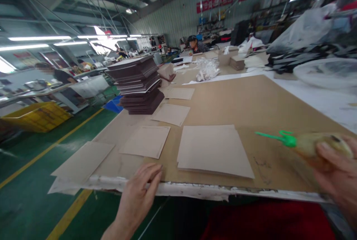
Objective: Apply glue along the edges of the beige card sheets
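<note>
My left hand rests on the front edge of the table with its fingers loosely bent and nothing in it. At the right, my right hand is wrapped around a yellowish squeeze bottle, blurred by motion, whose thin green nozzle points left. Between the hands lies a short stack of beige sheets. Single beige sheets are spread on the left: one just beyond my left hand, one over the table's left corner, and two farther back.
A tall stack of dark brown boards stands at the table's back left. Crumpled clear plastic and small boxes sit farther back. A co-worker is at the far end. A yellow bin stands on the green floor.
</note>
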`<act>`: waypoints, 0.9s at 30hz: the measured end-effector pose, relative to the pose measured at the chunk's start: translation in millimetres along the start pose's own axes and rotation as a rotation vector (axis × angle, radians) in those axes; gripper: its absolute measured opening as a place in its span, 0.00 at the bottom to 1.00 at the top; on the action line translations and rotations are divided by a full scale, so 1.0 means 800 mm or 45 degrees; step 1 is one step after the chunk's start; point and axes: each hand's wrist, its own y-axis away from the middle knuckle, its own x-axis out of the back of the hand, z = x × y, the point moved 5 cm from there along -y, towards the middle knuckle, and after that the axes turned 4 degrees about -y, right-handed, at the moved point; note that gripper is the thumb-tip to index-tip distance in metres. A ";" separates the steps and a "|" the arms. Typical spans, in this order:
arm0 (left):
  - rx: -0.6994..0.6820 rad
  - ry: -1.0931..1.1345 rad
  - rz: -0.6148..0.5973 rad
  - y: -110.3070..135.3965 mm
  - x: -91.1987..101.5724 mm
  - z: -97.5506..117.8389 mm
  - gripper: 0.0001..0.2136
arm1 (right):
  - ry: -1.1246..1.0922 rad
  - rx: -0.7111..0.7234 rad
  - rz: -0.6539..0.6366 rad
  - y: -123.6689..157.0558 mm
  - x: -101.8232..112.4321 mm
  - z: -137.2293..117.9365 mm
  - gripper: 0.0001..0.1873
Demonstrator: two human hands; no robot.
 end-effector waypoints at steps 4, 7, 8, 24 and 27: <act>-0.202 0.036 0.142 -0.006 -0.038 0.086 0.09 | -0.435 -0.484 0.054 -0.012 -0.041 0.012 0.17; -0.397 0.021 0.062 -0.008 -0.064 0.135 0.13 | -0.440 -0.480 -0.108 -0.007 -0.082 -0.006 0.18; -0.435 0.009 0.044 -0.009 -0.073 0.146 0.15 | -0.397 -0.438 -0.180 -0.004 -0.095 -0.014 0.18; -0.368 0.089 0.276 -0.003 -0.138 0.152 0.11 | -0.119 0.755 -1.079 0.050 -0.236 -0.117 0.03; -0.343 0.035 0.263 0.001 -0.143 0.151 0.12 | -0.128 0.816 -1.160 0.056 -0.243 -0.123 0.02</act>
